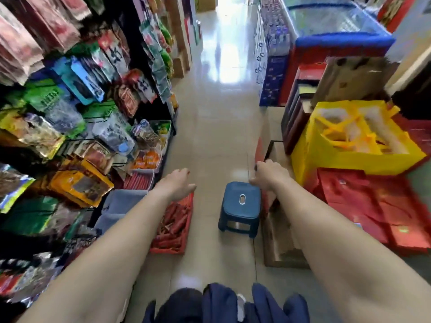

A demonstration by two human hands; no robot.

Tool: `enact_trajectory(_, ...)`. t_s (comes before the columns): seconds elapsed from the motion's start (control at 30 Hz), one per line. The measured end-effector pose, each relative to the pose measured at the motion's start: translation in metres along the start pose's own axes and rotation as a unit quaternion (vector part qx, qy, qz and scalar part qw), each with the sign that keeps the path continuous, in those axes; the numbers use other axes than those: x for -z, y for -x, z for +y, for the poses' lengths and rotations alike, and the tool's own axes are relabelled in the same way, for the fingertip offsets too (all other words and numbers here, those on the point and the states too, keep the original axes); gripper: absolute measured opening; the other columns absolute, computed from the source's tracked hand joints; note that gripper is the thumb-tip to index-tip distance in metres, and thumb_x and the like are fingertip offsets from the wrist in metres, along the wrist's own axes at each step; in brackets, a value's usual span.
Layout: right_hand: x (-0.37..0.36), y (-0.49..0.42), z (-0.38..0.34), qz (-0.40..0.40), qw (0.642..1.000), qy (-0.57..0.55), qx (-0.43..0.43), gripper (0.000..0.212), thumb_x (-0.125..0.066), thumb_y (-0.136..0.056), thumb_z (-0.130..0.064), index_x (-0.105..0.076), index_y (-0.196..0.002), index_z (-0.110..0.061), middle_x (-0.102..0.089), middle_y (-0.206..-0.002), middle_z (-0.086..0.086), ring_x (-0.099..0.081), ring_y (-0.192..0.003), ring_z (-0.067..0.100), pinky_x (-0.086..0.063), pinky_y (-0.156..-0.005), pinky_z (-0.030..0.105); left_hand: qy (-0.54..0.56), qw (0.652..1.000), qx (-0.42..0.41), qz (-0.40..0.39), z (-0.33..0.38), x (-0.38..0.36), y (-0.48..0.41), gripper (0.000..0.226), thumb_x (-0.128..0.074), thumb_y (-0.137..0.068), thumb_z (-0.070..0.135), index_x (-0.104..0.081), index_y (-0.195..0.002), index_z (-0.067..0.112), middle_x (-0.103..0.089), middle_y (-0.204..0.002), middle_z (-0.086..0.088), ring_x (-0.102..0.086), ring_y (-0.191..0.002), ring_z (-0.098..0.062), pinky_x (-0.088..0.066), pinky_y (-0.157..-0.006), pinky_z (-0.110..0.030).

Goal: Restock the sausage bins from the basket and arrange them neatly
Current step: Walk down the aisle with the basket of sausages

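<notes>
- The basket (166,249) of sausages (171,220) sat on the floor (210,136) just beside the low bins (126,199), probably to keep each reach short.
- The left hand (178,181) hovered over the basket, fingers loose, holding nothing.
- The right hand (264,176) was curled near the stool (241,201); I could not tell whether it gripped anything.

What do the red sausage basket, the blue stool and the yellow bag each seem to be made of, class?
Red basket: probably rigid plastic, with a moulded, ribbed wall.
Blue stool: plastic, smooth semi-gloss, one-piece moulded with a handle slot.
Yellow bag: likely non-woven fabric, matte, with soft creased walls and floppy handles.
</notes>
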State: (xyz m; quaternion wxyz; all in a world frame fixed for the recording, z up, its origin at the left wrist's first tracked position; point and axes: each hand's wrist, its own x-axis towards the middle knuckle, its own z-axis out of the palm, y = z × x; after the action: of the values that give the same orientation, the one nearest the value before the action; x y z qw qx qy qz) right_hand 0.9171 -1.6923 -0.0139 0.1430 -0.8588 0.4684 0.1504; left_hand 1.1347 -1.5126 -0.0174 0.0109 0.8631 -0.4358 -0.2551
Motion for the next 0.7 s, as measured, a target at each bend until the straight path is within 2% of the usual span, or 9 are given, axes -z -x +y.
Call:
enact_trajectory(0.13,0.035,-0.089,-0.012,-0.009,1.000,0.001,0.007,0.055,-0.063,-0.085,-0.049,-0.054,-0.131,-0.020,-0.053,-0.131,0.011,-0.054,-0.117,0.034,-0.049,-0.092,0.046,0.013,1.000,0.012,-0.008,-0.004,0.036,-0.076,0.069,-0.059,-0.092,0.041,-0.036,-0.151,0.013,-0.045,-0.150,-0.014,-0.054,-0.127,-0.032,-0.048,-0.100,-0.044)
enact_trajectory(0.23,0.053,-0.158,-0.030,-0.004,1.000,0.001,0.008,0.057,-0.063,-0.085,-0.050,-0.054,-0.132,-0.019,-0.054,-0.131,0.012,-0.054,-0.117,0.035,-0.049,-0.092,0.047,0.005,1.000,0.017,-0.007,-0.022,0.064,-0.143,0.071,-0.059,-0.093,0.044,-0.035,-0.152,0.013,-0.041,-0.153,-0.013,-0.046,-0.136,-0.031,-0.043,-0.107,-0.044)
enact_trajectory(0.43,0.096,-0.292,-0.078,-0.018,1.000,-0.001,-0.016,0.055,-0.063,-0.088,-0.049,-0.055,-0.133,-0.019,-0.057,-0.128,0.009,-0.057,-0.113,0.032,-0.051,-0.092,0.047,-0.022,1.000,0.000,0.000,-0.057,0.135,-0.292,0.069,-0.059,-0.094,0.046,-0.037,-0.150,0.012,-0.044,-0.150,-0.015,-0.046,-0.136,-0.033,-0.041,-0.108,-0.043)
enact_trajectory(0.6,0.142,-0.383,-0.133,-0.030,1.000,-0.001,-0.006,0.053,-0.063,-0.090,-0.047,-0.055,-0.134,-0.019,-0.056,-0.132,0.010,-0.057,-0.116,0.032,-0.049,-0.085,0.039,-0.003,1.000,-0.014,-0.005,-0.079,0.198,-0.387,0.069,-0.060,-0.093,0.046,-0.038,-0.149,0.013,-0.045,-0.150,-0.014,-0.046,-0.135,-0.031,-0.042,-0.108,-0.044)
enact_trajectory(0.7,0.164,-0.431,-0.162,-0.035,0.999,0.006,0.006,0.057,-0.062,-0.090,-0.050,-0.052,-0.138,-0.020,-0.052,-0.135,0.009,-0.055,-0.119,0.031,-0.050,-0.092,0.044,0.013,1.000,-0.010,-0.011,-0.088,0.224,-0.426,0.068,-0.059,-0.093,0.044,-0.037,-0.149,0.013,-0.043,-0.151,-0.013,-0.046,-0.136,-0.031,-0.042,-0.108,-0.043)
